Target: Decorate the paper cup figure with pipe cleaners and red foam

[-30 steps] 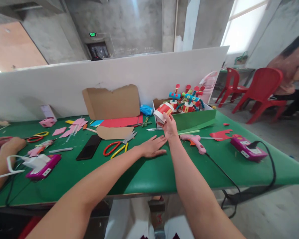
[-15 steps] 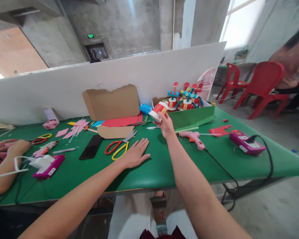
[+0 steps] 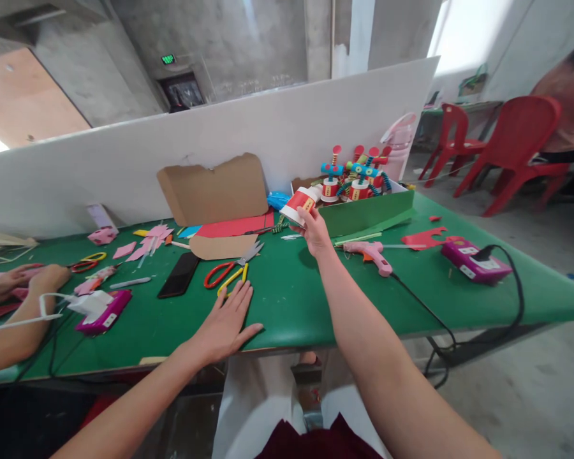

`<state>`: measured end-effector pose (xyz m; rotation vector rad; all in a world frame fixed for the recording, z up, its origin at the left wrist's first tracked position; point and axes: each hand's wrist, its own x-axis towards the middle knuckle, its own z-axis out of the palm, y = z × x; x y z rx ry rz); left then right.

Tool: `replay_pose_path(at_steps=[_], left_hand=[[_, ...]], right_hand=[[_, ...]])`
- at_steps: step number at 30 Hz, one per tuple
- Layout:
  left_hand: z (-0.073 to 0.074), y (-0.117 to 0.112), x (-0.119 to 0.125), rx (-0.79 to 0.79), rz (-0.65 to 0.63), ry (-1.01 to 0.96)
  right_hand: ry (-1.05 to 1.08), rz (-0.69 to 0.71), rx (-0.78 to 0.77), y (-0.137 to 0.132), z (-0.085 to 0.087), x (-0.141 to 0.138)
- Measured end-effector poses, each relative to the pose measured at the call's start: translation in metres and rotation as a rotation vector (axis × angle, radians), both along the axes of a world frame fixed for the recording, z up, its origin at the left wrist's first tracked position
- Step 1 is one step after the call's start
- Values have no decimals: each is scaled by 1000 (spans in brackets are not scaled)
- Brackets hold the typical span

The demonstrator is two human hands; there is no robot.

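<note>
The right hand [image 3: 314,234] grips a red and white paper cup [image 3: 302,203], tipped on its side, just in front of a green box [image 3: 368,213] of craft figures. The left hand [image 3: 227,322] lies flat on the green desk [image 3: 291,299] near its front edge (fingers spread), fingertips just beside scissors [image 3: 227,274] with red and yellow handles. A black phone [image 3: 179,283] lies left of the scissors and a pink glue gun [image 3: 369,253] right of the right hand. Another person's hand [image 3: 48,278] rests at the far left.

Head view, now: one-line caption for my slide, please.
Right hand holds a red-and-white paper cup beside the green box; left hand lies flat on the green table near the scissors.
</note>
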<state>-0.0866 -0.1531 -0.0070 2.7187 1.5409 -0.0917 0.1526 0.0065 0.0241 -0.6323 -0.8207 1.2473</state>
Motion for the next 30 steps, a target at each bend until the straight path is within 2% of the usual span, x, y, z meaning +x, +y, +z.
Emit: replay_pose_path(at_steps=[3, 6, 9, 11, 14, 17, 19, 21, 23, 26, 28, 30], left_hand=[[-8, -7, 27, -26, -7, 1], [-7, 4, 59, -66, -106, -51], [-1, 33, 75, -130, -214, -130], [1, 61, 77, -98, -175, -193], [-2, 102, 85, -89, -190, -195], [-7, 123, 101, -127, -263, -149], [-8, 121, 110, -150, -343, -131], [-4, 108, 112, -186, -436, -122], [1, 91, 104, -223, -523, -122], [10, 70, 79, -260, -610, -149], [13, 64, 60, -244, -565, -185], [11, 63, 45, -198, -444, -194]], right_hand=[[-48, 22, 4, -2, -2, -3], [-99, 37, -3, -3, -4, -5], [-113, 38, -15, -2, -5, -4], [-102, 29, -24, -1, -5, -3], [-82, 6, -26, 1, -4, -1], [-63, -18, -30, 2, -4, 0], [-61, -16, -34, 2, -4, 0], [-70, -7, -29, 1, -4, -1], [-82, 0, -22, 0, -5, -2], [-90, 4, -22, -1, -5, -3], [-84, 6, -19, -1, -4, -3], [-78, 7, -11, 0, -4, -4]])
